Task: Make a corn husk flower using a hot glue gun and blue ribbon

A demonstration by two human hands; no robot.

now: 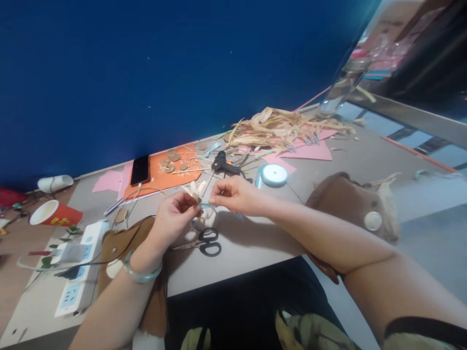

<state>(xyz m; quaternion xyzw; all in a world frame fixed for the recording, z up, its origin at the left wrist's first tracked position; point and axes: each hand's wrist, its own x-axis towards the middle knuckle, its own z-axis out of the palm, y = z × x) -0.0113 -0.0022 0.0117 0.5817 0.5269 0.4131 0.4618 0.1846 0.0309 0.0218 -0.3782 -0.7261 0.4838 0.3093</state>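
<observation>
Over the table, my left hand (175,214) is closed in a pinch at the base of a small pale husk piece (195,187) with splayed strips. My right hand (235,195) faces it, thumb and fingertips pinched on a light blue ribbon (205,204) that runs between the two hands. Below them, partly covered, sits a whitish round object (207,219) whose kind I cannot make out. Black-handled scissors (209,242) lie just in front of it. A spool of light blue ribbon (274,175) lies beyond my right wrist.
A black glue gun (225,164) lies behind my hands, near a heap of dry corn husks (270,127). A phone (140,170) rests on orange paper (155,167). Leftward stand a power strip (87,238) with cables and a red paper cup (60,214). A blue partition (164,73) closes the back.
</observation>
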